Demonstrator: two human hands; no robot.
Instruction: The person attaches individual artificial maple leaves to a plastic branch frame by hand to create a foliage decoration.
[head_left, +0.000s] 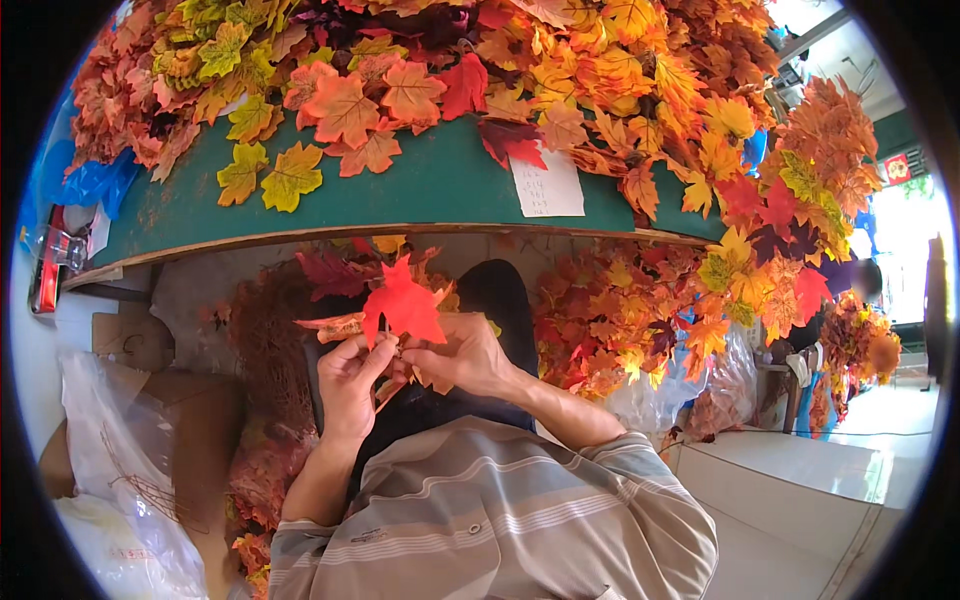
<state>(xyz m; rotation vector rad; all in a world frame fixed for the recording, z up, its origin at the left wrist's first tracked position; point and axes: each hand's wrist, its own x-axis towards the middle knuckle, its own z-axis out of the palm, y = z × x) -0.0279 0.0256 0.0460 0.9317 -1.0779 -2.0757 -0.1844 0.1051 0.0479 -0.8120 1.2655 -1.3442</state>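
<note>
In front of my lap, a bright red artificial maple leaf stands up above my fingertips. My left hand pinches it low down, at its stem. My right hand comes in from the right with thumb and fingers pressed together close to the same stem. What the right fingertips grip is too small to make out. More artificial leaves in dark red and orange show behind and around both hands, partly hidden by the red leaf.
Ahead runs a green tabletop heaped with orange, yellow and red artificial leaves. A white paper slip lies near its edge. More leaves hang below at right. Plastic bags and cardboard stand at left.
</note>
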